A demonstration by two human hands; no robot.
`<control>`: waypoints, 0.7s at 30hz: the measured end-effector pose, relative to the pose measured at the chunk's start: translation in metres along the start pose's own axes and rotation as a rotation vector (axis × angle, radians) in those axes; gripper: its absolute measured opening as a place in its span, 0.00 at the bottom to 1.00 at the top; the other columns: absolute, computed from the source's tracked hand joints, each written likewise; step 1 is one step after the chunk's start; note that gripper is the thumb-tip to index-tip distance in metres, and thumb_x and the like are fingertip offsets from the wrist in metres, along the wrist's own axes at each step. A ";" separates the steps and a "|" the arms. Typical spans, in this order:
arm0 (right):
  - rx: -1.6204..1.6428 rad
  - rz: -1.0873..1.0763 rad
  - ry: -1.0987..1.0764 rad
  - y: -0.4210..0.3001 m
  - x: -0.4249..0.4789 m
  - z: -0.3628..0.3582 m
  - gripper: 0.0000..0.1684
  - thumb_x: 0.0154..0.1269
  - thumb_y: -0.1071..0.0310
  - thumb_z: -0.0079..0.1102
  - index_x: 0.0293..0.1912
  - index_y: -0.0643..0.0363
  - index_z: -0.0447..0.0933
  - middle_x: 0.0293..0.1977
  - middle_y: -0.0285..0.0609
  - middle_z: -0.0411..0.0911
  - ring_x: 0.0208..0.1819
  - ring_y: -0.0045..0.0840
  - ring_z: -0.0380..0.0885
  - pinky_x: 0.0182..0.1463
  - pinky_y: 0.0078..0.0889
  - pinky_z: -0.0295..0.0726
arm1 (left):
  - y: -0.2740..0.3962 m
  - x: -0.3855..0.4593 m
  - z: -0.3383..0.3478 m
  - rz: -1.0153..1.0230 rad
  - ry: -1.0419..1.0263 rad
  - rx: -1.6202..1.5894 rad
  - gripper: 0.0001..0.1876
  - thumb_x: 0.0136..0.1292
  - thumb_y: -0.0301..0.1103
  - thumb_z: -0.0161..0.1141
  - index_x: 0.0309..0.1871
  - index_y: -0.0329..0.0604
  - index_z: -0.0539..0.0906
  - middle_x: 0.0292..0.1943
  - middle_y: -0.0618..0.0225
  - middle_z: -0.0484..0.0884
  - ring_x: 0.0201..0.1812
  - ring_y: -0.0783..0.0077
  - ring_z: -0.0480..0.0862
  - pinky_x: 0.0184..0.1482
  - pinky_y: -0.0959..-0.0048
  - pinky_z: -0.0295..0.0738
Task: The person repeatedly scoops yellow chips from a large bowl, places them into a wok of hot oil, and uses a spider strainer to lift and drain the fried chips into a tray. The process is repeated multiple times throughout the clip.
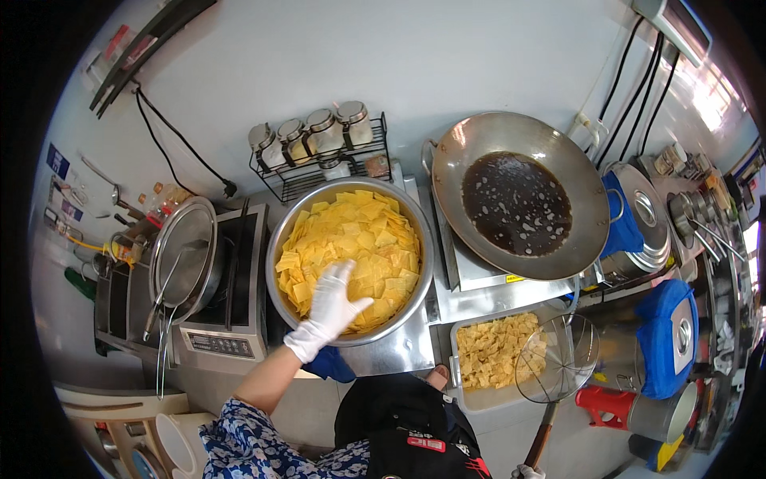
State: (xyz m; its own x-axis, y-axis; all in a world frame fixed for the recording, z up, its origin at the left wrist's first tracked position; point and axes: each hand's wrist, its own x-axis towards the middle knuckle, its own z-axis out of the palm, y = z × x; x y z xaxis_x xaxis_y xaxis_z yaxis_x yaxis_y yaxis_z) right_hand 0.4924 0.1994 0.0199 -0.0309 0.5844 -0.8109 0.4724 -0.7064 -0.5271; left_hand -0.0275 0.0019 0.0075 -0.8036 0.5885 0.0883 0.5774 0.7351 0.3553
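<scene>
My left hand [335, 302], in a white glove, rests on the flat yellow square pieces [359, 239] that fill a large metal bowl [423, 287]; its fingers are spread and grip nothing that I can see. At the bottom right my gloved right hand [528, 472] is closed around the wooden handle of a wire skimmer [556, 359]. The skimmer's round basket is over the right part of a clear plastic bin [479, 408] with paler square pieces [497, 353]. A wide metal wok [574, 179] holding dark liquid with bubbles [516, 203] stands to the right of the bowl.
A wire rack [287, 188] with several seasoning jars stands behind the bowl. On the left are an induction cooker [221, 346] and metal strainers [185, 257]. Lidded pots [646, 209] stand right of the wok. A white bucket [179, 443] is at the lower left.
</scene>
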 end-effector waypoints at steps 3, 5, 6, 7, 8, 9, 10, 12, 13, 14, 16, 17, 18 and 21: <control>-0.003 -0.010 -0.027 -0.010 -0.005 0.010 0.09 0.64 0.69 0.53 0.28 0.61 0.73 0.15 0.35 0.69 0.12 0.19 0.65 0.16 0.23 0.61 | -0.040 0.021 0.003 -0.172 -0.139 0.056 0.56 0.44 0.55 0.74 0.72 0.36 0.58 0.67 0.42 0.62 0.68 0.45 0.63 0.69 0.58 0.60; -0.012 0.005 -0.042 -0.016 -0.007 0.015 0.09 0.64 0.69 0.54 0.28 0.60 0.73 0.15 0.34 0.69 0.12 0.19 0.64 0.16 0.22 0.61 | -0.055 0.031 0.015 -0.244 -0.222 -0.029 0.58 0.42 0.57 0.75 0.73 0.36 0.57 0.69 0.42 0.60 0.69 0.44 0.61 0.70 0.57 0.59; -0.030 0.004 -0.039 -0.017 -0.010 0.018 0.09 0.64 0.69 0.54 0.28 0.60 0.73 0.15 0.34 0.69 0.12 0.18 0.64 0.16 0.22 0.61 | -0.039 0.037 0.014 -0.271 -0.288 0.003 0.62 0.39 0.60 0.76 0.73 0.36 0.56 0.71 0.42 0.58 0.71 0.43 0.57 0.71 0.56 0.57; -0.050 0.001 -0.041 -0.019 -0.013 0.021 0.09 0.64 0.69 0.54 0.28 0.59 0.73 0.15 0.34 0.69 0.12 0.18 0.64 0.16 0.22 0.61 | -0.030 0.040 0.015 -0.242 -0.298 -0.016 0.62 0.38 0.60 0.76 0.73 0.36 0.56 0.71 0.42 0.58 0.71 0.43 0.57 0.71 0.56 0.57; -0.070 -0.001 -0.042 -0.020 -0.016 0.024 0.09 0.64 0.68 0.54 0.28 0.59 0.73 0.15 0.33 0.69 0.12 0.18 0.64 0.16 0.22 0.61 | -0.022 0.043 0.017 -0.212 -0.308 -0.036 0.62 0.38 0.60 0.76 0.73 0.36 0.56 0.71 0.42 0.57 0.71 0.42 0.57 0.71 0.56 0.57; -0.072 -0.003 -0.034 -0.020 -0.019 0.027 0.09 0.64 0.68 0.54 0.28 0.59 0.73 0.14 0.33 0.69 0.12 0.18 0.64 0.16 0.22 0.61 | -0.015 0.045 0.020 -0.184 -0.320 -0.054 0.63 0.37 0.60 0.76 0.73 0.37 0.56 0.71 0.42 0.57 0.71 0.42 0.57 0.71 0.56 0.57; -0.076 -0.003 -0.028 -0.020 -0.021 0.030 0.09 0.64 0.68 0.53 0.28 0.59 0.73 0.14 0.33 0.69 0.12 0.18 0.64 0.15 0.22 0.61 | -0.008 0.044 0.026 -0.171 -0.311 -0.060 0.63 0.36 0.59 0.77 0.73 0.37 0.56 0.70 0.42 0.58 0.69 0.42 0.60 0.69 0.56 0.59; -0.071 -0.013 -0.018 -0.015 -0.022 0.031 0.09 0.64 0.69 0.53 0.27 0.59 0.73 0.14 0.33 0.69 0.12 0.18 0.64 0.15 0.23 0.61 | 0.009 0.042 0.029 -0.159 -0.351 -0.021 0.62 0.36 0.58 0.77 0.73 0.37 0.57 0.69 0.44 0.58 0.67 0.42 0.62 0.68 0.56 0.62; -0.064 -0.023 -0.014 -0.009 -0.019 0.030 0.09 0.64 0.69 0.53 0.27 0.59 0.73 0.14 0.34 0.68 0.12 0.18 0.64 0.16 0.23 0.61 | 0.015 0.041 0.030 -0.151 -0.371 -0.002 0.62 0.36 0.58 0.78 0.73 0.38 0.57 0.69 0.45 0.58 0.66 0.42 0.63 0.67 0.56 0.63; -0.056 -0.032 -0.009 -0.004 -0.018 0.029 0.09 0.64 0.69 0.53 0.27 0.59 0.73 0.14 0.34 0.68 0.12 0.19 0.64 0.16 0.23 0.61 | 0.018 0.039 0.034 -0.157 -0.338 0.025 0.60 0.36 0.56 0.78 0.72 0.38 0.59 0.67 0.47 0.59 0.64 0.43 0.65 0.64 0.57 0.66; -0.034 -0.018 -0.020 0.001 -0.020 0.028 0.09 0.64 0.69 0.52 0.27 0.59 0.73 0.14 0.35 0.68 0.12 0.19 0.64 0.16 0.23 0.62 | 0.017 0.038 0.045 -0.193 -0.279 -0.036 0.58 0.36 0.53 0.79 0.71 0.40 0.61 0.65 0.48 0.60 0.63 0.43 0.65 0.63 0.57 0.67; -0.024 -0.012 -0.026 0.004 -0.020 0.027 0.09 0.64 0.70 0.52 0.27 0.60 0.73 0.14 0.35 0.68 0.12 0.19 0.65 0.16 0.23 0.62 | 0.016 0.038 0.049 -0.212 -0.248 -0.067 0.57 0.36 0.52 0.79 0.70 0.40 0.62 0.64 0.48 0.61 0.62 0.44 0.65 0.62 0.58 0.67; -0.020 -0.007 -0.023 0.008 -0.021 0.026 0.09 0.64 0.70 0.52 0.27 0.60 0.73 0.14 0.35 0.68 0.12 0.20 0.65 0.16 0.23 0.62 | 0.017 0.037 0.052 -0.209 -0.217 -0.099 0.54 0.36 0.50 0.79 0.68 0.40 0.64 0.62 0.49 0.63 0.61 0.45 0.66 0.62 0.59 0.68; 0.003 0.008 -0.014 0.017 -0.022 0.026 0.09 0.64 0.70 0.52 0.27 0.60 0.72 0.14 0.35 0.67 0.12 0.20 0.65 0.16 0.23 0.63 | 0.014 0.037 0.054 -0.211 -0.140 -0.211 0.45 0.38 0.44 0.79 0.62 0.40 0.71 0.57 0.52 0.66 0.58 0.49 0.70 0.59 0.61 0.70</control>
State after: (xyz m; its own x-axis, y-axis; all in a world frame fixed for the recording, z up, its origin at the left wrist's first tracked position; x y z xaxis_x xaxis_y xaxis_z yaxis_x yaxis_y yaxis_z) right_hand 0.4785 0.1645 0.0224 -0.0401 0.5731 -0.8185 0.4698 -0.7122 -0.5217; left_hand -0.0418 0.0522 -0.0350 -0.8666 0.4815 -0.1312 0.3456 0.7688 0.5381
